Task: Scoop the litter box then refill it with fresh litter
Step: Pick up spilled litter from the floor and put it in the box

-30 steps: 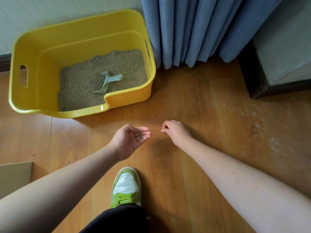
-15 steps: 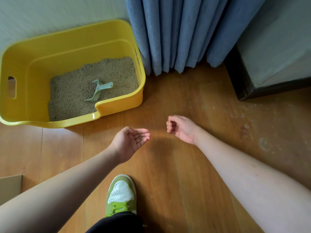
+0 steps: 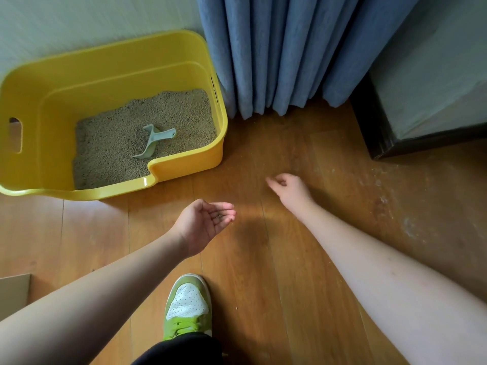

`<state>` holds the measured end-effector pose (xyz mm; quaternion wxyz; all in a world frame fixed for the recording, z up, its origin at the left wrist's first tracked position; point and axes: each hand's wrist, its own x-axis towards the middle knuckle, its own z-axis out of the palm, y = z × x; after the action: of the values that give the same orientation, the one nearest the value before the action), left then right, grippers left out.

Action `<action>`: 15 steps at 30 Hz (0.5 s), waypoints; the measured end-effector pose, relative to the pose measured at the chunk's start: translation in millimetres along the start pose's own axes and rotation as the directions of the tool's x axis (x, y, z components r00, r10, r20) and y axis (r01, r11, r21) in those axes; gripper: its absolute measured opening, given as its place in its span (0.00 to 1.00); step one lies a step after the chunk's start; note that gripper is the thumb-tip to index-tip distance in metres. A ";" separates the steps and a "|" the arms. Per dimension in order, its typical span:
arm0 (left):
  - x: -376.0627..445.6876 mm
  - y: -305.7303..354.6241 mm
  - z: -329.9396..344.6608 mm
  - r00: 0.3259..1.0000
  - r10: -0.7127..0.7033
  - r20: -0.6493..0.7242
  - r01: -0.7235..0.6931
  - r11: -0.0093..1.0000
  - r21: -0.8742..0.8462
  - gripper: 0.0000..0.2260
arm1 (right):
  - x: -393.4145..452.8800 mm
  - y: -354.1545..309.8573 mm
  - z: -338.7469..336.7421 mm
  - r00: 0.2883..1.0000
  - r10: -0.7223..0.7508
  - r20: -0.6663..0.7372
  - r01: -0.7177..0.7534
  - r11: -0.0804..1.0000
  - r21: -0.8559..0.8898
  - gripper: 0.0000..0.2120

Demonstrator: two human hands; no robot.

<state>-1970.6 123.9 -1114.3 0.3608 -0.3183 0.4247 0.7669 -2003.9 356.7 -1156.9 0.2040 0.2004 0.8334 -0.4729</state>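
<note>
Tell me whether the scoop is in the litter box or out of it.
In: the scoop lies on the litter inside the yellow box, untouched.

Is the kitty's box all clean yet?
Not yet. The scoop lies in the litter of the yellow litter box. The left hand cups stray grains; the right hand reaches for more on the floor. No fresh-litter bag shows.

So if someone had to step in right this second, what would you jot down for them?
Left hand: palm up, cupping a few stray litter grains.
Right hand: low over the floor, fingers curled as if pinching up a grain; cannot tell if it holds one.
Scoop lies on the litter in the yellow box.
Left: tip the grains into the box. No fresh litter bag in view.
</note>
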 end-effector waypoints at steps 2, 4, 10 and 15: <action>-0.9 1.5 -1.6 1.000 0.003 0.000 -0.003 1.000 -0.004 0.20 | -1.4 -0.1 2.4 0.992 -0.128 0.020 0.129 0.972 -0.198 0.13; -0.7 2.5 -4.5 1.000 0.003 -0.003 -0.003 1.000 -0.011 0.20 | -1.6 4.0 7.1 0.986 -0.164 0.034 0.166 0.935 -0.314 0.12; -2.0 4.7 -11.8 1.000 0.006 -0.010 -0.006 1.000 -0.008 0.20 | 1.8 10.4 16.0 0.982 -0.188 0.024 0.183 0.907 -0.378 0.11; -3.5 7.5 -15.9 1.000 0.013 -0.012 -0.013 1.000 -0.018 0.20 | 5.2 9.6 21.9 0.982 -0.187 -0.031 0.160 0.907 -0.389 0.06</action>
<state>-1972.0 106.0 -1115.3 0.3503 -0.3231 0.4218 0.7713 -1999.9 342.9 -1176.8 0.1683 0.0976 0.9309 -0.3093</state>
